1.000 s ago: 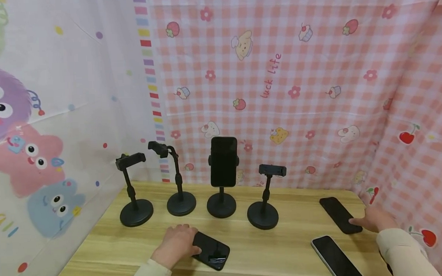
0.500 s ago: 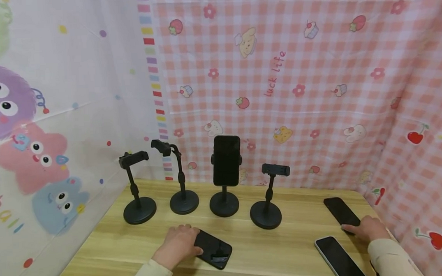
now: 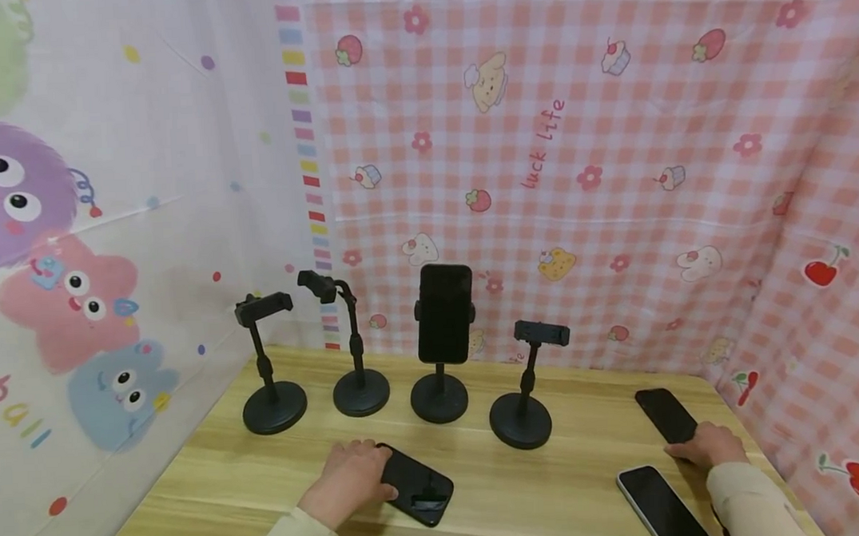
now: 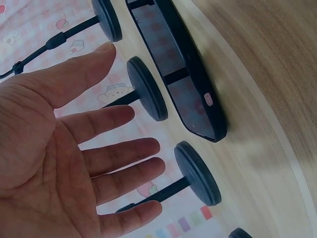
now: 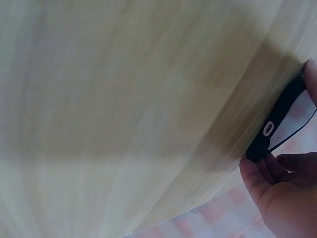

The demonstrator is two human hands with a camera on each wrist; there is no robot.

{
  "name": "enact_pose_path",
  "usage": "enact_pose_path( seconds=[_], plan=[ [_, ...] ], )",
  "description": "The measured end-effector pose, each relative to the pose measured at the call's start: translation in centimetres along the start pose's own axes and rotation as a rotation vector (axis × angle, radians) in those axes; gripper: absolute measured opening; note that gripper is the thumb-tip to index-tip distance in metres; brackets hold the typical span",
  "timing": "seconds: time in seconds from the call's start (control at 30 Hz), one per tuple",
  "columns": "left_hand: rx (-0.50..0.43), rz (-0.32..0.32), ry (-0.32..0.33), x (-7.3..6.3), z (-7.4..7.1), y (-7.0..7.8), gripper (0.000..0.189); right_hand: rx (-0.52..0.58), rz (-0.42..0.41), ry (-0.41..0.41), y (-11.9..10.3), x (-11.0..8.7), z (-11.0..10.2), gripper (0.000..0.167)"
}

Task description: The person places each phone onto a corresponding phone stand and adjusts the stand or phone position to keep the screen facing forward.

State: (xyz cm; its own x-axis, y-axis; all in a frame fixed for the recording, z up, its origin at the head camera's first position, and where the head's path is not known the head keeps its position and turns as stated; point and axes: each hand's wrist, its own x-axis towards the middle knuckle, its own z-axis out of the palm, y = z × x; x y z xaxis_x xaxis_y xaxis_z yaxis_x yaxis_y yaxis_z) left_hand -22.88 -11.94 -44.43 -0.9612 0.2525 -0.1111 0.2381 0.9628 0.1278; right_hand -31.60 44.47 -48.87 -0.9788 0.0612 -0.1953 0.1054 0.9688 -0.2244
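Observation:
My left hand (image 3: 355, 479) is over the left end of a black phone (image 3: 420, 484) that lies flat, screen up. In the left wrist view the left hand (image 4: 64, 148) has its fingers stretched out, apart from the phone (image 4: 190, 79). At the right, my right hand (image 3: 711, 445) grips the near end of another black phone (image 3: 666, 413). The right wrist view has the thumb and fingers of the right hand (image 5: 292, 203) on opposite long edges of this phone (image 5: 277, 119), which is partly out of frame.
A white-edged phone (image 3: 663, 506) lies near the right forearm. Along the back, one round-based stand (image 3: 439, 399) holds an upright phone (image 3: 444, 314). Two stands without phones, the far-left stand (image 3: 273, 407) and its neighbour (image 3: 360, 392), are left of it; another stand (image 3: 520, 420) is right.
My right hand has moved left from beside the far-right phone and now grips its near end. The left hand stays at its phone. The head view has shifted slightly.

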Motion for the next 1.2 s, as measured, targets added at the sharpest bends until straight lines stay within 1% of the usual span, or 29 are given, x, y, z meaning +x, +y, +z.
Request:
enact_pose_path(
  seconds=[0.07, 0.23, 0.37, 0.53, 0.8, 1.07, 1.2],
  plan=[
    [-0.009, -0.004, -0.012, 0.1, 0.1, 0.1, 0.053, -0.008, 0.009, -0.008, 0.0, 0.1, 0.0, 0.075],
    [-0.010, -0.013, -0.037, 0.4, 0.3, 0.3, 0.053, -0.014, 0.044, -0.051, -0.6, -0.2, -0.4, 0.077],
    [-0.010, -0.009, -0.036, 0.4, 0.4, 0.6, 0.053, 0.005, 0.085, -0.082, -1.3, -0.6, -1.0, 0.081],
    [-0.021, 0.004, -0.025, 0.2, 0.7, 0.9, 0.052, 0.031, 0.101, -0.098, -1.8, -0.8, -1.3, 0.082],
    [-0.008, 0.018, -0.016, 0.3, 0.9, 0.9, 0.051, 0.040, 0.066, -0.085, -2.2, -1.0, -1.2, 0.082],
    [-0.024, 0.020, -0.058, 0.5, 0.9, 1.1, 0.051, 0.025, 0.056, -0.064, -2.4, -1.3, -1.1, 0.081],
    [-0.030, 0.022, -0.064, 0.6, 1.0, 1.2, 0.051, 0.029, 0.063, -0.045, -2.4, -1.3, -1.0, 0.080]
  ],
)
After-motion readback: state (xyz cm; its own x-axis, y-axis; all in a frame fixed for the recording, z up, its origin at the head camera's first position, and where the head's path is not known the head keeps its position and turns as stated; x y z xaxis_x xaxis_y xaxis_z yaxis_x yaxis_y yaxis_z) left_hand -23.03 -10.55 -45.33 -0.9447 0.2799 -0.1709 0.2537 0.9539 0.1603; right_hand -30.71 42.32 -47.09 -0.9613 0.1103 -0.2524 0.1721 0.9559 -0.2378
